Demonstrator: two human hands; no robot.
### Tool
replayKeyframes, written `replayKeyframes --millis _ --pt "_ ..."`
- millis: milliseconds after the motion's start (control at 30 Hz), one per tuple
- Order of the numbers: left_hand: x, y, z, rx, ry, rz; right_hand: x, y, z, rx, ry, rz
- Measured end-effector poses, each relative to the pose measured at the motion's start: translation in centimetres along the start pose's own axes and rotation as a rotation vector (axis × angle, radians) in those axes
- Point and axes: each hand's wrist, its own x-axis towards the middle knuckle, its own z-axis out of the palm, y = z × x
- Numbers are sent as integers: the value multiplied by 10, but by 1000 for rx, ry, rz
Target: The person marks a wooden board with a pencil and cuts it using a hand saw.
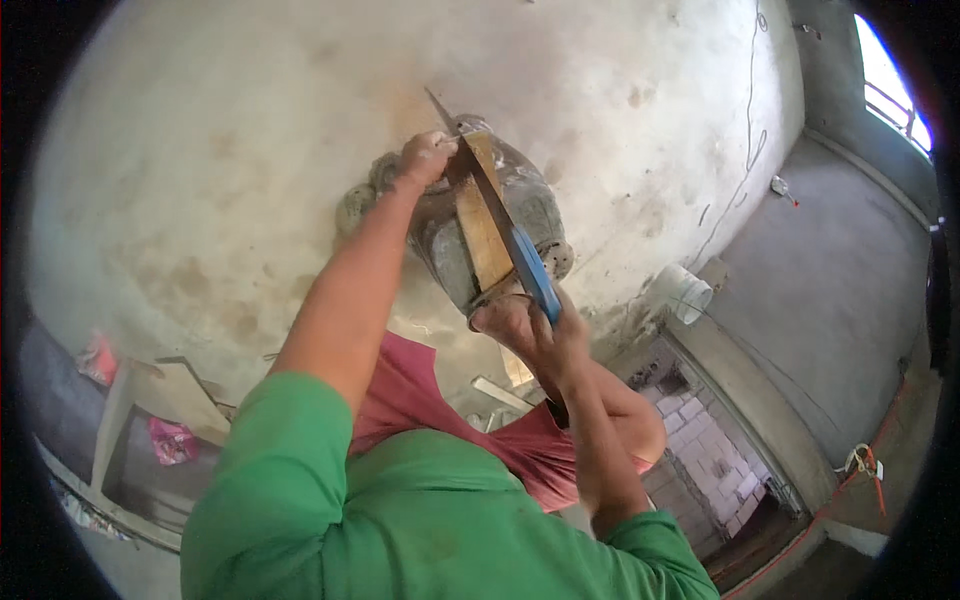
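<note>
Your right hand (562, 338) is wrapped round the saw (496, 200) over the board (481, 238), can't tell if your left hand (428, 156) near its far end grips anything, no finished cut visible yet.

Blue, green and dull red amid pale grey

The saw (500, 207) has a bright blue handle (537, 275) and a dark grey blade (482, 178). The board (485, 236) is yellowish tan; the stand (535, 202) is grey with whitish smears. The shirt (430, 520) is plain green, the shorts (396, 392) dull red. Brown blotches mottle the pale grey-beige concrete (250, 150). The pail (690, 292) is white, the bag (172, 441) pink.
</note>
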Motion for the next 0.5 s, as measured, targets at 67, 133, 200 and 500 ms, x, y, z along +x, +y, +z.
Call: replayKeyframes --millis 67,133,200,500 --pt "5 -3 1 -78 -101 -14 -68 7 -47 -28 -63 46" --pt "3 -3 6 -90 -75 44 -105 -1 -74 -12 -115 183" --pt "2 -6 7 -83 -59 42 -90 5 -50 44 -86 121" --pt "-16 21 12 77 -3 5 101 32 90 95 178 -171"
